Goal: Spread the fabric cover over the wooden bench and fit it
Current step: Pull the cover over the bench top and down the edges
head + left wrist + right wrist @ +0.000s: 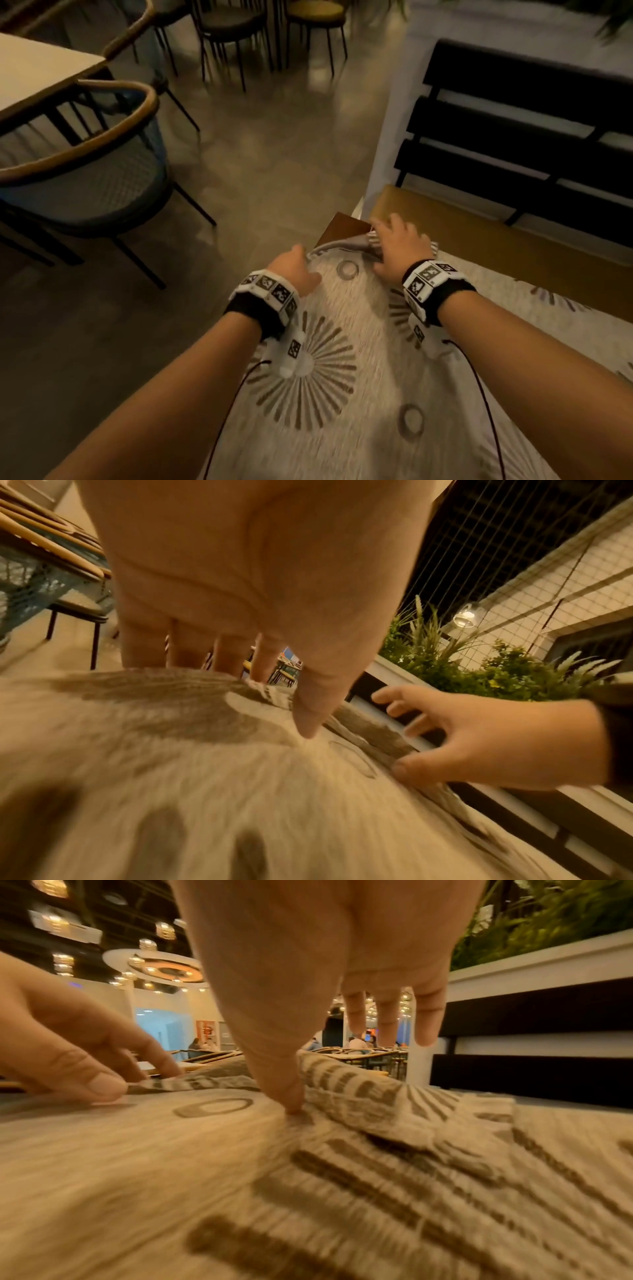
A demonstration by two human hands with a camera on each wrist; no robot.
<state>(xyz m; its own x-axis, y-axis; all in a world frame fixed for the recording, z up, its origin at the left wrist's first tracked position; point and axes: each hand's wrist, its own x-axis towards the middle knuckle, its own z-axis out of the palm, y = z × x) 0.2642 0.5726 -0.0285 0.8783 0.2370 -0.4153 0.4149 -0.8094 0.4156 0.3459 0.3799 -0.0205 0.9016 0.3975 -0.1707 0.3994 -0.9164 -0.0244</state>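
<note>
A cream fabric cover (342,394) with brown sunburst and ring patterns lies over the wooden bench (479,236), whose far corner (346,224) and back strip stay bare. At the cover's far left edge my left hand (294,269) pinches the hem, thumb on top and fingers over the edge (192,653); the right wrist view shows this pinch by the left hand (85,1074). My right hand (397,243) is spread flat with straight fingers, its thumb (291,1096) pressing the cover beside a folded-back flap (377,1099). The right hand (479,739) holds nothing.
The bench's black slatted backrest (520,147) rises at the right against a white planter wall with plants (496,669). A round-backed chair (85,178) and a pale table (37,72) stand left across the tiled floor (257,171). More chairs stand beyond.
</note>
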